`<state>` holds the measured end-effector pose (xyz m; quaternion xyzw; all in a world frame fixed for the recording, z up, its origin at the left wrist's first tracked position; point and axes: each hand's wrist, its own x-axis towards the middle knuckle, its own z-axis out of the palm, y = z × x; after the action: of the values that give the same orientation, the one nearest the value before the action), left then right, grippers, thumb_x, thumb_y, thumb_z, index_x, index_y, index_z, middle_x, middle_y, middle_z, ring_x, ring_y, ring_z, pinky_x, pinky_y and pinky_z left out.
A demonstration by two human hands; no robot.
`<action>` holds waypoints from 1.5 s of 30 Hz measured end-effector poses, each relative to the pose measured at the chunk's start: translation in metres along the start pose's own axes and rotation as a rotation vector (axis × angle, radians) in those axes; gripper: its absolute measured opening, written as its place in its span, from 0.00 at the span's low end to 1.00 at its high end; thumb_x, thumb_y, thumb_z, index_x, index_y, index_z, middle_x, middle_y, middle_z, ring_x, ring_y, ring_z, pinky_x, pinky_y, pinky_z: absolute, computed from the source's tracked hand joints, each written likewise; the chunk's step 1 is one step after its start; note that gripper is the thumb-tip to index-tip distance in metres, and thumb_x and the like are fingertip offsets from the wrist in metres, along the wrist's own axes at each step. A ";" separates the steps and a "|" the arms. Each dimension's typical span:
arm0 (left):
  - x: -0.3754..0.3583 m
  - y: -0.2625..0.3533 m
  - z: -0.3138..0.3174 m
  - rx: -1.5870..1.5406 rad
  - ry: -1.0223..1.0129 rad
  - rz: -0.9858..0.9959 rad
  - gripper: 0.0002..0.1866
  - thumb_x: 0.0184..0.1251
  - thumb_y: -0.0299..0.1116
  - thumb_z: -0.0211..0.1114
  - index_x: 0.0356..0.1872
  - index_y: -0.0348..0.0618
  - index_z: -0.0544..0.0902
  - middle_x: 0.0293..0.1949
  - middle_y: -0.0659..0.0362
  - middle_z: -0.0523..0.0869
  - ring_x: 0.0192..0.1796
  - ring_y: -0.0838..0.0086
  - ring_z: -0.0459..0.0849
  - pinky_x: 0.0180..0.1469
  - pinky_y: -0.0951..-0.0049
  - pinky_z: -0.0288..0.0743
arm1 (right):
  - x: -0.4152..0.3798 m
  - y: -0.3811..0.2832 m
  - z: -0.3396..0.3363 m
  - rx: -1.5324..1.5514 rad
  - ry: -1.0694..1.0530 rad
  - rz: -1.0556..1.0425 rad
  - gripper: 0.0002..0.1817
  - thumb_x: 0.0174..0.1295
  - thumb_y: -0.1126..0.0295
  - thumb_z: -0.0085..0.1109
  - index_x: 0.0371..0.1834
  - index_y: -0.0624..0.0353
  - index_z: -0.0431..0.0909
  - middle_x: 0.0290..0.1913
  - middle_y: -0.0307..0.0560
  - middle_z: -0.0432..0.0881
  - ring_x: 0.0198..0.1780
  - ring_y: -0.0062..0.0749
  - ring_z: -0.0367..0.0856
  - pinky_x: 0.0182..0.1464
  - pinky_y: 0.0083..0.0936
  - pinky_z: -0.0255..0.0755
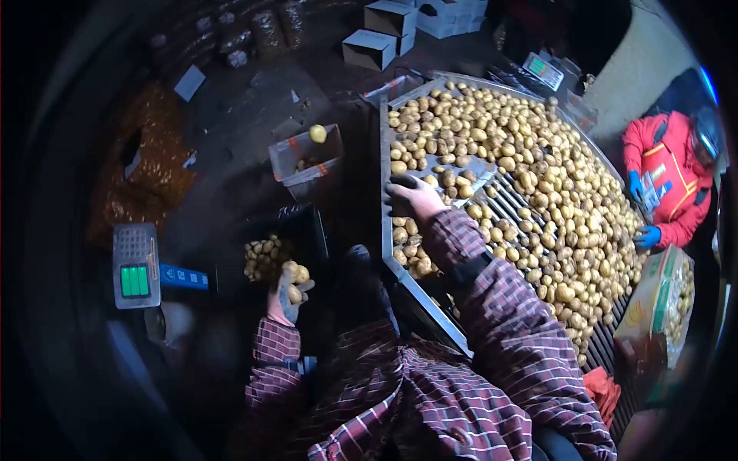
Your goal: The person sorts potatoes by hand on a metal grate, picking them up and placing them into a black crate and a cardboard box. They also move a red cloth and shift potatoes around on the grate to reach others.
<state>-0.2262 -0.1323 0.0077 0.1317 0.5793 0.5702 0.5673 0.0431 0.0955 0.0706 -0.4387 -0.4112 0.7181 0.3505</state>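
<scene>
My left hand (pixel 284 301), in a glove, is closed around several potatoes (pixel 298 273) beside a dark crate (pixel 321 234). More potatoes (pixel 263 257) lie in that crate. My right hand (pixel 419 198), gloved with dark fingertips, reaches over the left edge of a metal-rimmed sorting table (pixel 386 142). Its fingers are stretched out, with no potato visible in them. Around it a large heap of potatoes (pixel 569 192) covers much of the slatted table. One pale potato (pixel 317 134) appears in the air over an open box (pixel 288 157) on the floor.
A scale with a green display (pixel 136 265) stands at left; another scale (pixel 543 71) is behind the table. A co-worker in a red jacket (pixel 667 173) and blue gloves works at right, near a potato-filled carton (pixel 653 296). White boxes (pixel 370 50) and filled sacks (pixel 154 154) stand farther off.
</scene>
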 end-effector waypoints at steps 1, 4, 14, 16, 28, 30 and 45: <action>0.005 -0.004 -0.014 -0.016 0.032 -0.008 0.26 0.66 0.54 0.60 0.57 0.48 0.73 0.45 0.58 0.80 0.40 0.65 0.85 0.26 0.82 0.70 | -0.012 0.009 -0.016 0.013 0.006 0.035 0.19 0.59 0.66 0.66 0.51 0.63 0.77 0.38 0.42 0.83 0.34 0.27 0.81 0.38 0.25 0.77; 0.050 -0.010 -0.061 -0.156 0.145 -0.005 0.30 0.64 0.56 0.60 0.62 0.53 0.68 0.53 0.56 0.76 0.49 0.61 0.82 0.37 0.69 0.77 | -0.063 0.029 -0.077 0.008 0.148 0.085 0.17 0.60 0.69 0.64 0.50 0.65 0.78 0.40 0.43 0.83 0.35 0.29 0.82 0.40 0.27 0.79; 0.046 -0.013 0.075 0.184 -0.309 0.024 0.23 0.69 0.40 0.58 0.62 0.43 0.70 0.52 0.52 0.79 0.50 0.62 0.81 0.48 0.62 0.79 | -0.322 0.072 -0.211 -0.754 0.613 0.314 0.16 0.59 0.63 0.62 0.48 0.58 0.81 0.35 0.44 0.85 0.37 0.27 0.81 0.43 0.26 0.74; 0.023 -0.033 0.138 0.188 -0.515 -0.098 0.23 0.69 0.41 0.58 0.61 0.40 0.70 0.52 0.51 0.79 0.48 0.61 0.83 0.49 0.61 0.80 | -0.342 0.082 -0.199 -1.008 0.569 0.544 0.24 0.56 0.55 0.63 0.50 0.60 0.80 0.42 0.54 0.84 0.44 0.39 0.83 0.49 0.33 0.74; -0.058 -0.091 0.218 -0.059 -0.967 -0.947 0.34 0.69 0.60 0.48 0.68 0.50 0.64 0.66 0.55 0.68 0.63 0.60 0.71 0.59 0.42 0.69 | -0.276 0.082 -0.109 -0.068 0.301 -0.090 0.38 0.52 0.63 0.67 0.67 0.62 0.64 0.61 0.51 0.72 0.63 0.32 0.68 0.67 0.29 0.60; -0.051 -0.100 0.212 -0.250 -1.009 -0.911 0.36 0.69 0.63 0.44 0.70 0.52 0.62 0.66 0.56 0.69 0.62 0.59 0.73 0.58 0.45 0.71 | -0.254 0.068 -0.084 -0.391 0.235 -0.139 0.39 0.53 0.62 0.67 0.67 0.62 0.63 0.64 0.54 0.70 0.66 0.36 0.66 0.69 0.31 0.58; 0.084 -0.038 -0.005 -0.596 -0.070 -0.073 0.23 0.66 0.43 0.59 0.60 0.49 0.72 0.60 0.50 0.73 0.62 0.59 0.72 0.56 0.56 0.74 | -0.267 0.084 -0.152 -0.602 0.438 -0.031 0.18 0.60 0.72 0.61 0.54 0.63 0.77 0.49 0.46 0.82 0.52 0.29 0.79 0.58 0.26 0.70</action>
<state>-0.2385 -0.0797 -0.0668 -0.0418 0.3710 0.6893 0.6209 0.2695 -0.1272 0.0444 -0.6591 -0.5257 0.4488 0.2962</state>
